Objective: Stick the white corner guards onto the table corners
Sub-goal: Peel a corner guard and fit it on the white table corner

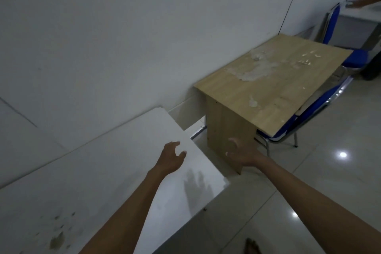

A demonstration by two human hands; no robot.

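**Two hands free, no guard picked up**

Left hand (172, 155) hovers over the white table (99, 175) edge, fingers loosely curled, holding nothing. Right hand (240, 153) spread, in front of the wooden table (274, 80) side panel. Small white bits, possibly corner guards (307, 61), lie on its far top. Likely the fetch step: next, reach there.

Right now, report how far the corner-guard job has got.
Done: nothing that shows. The visible corners of the white table and the wooden table look bare. In hand: nothing; the left hand and right hand reach forward, fingers loosely spread, holding no guard. Left: every visible corner. Small white bits lie on the wooden top, too blurred to identify.
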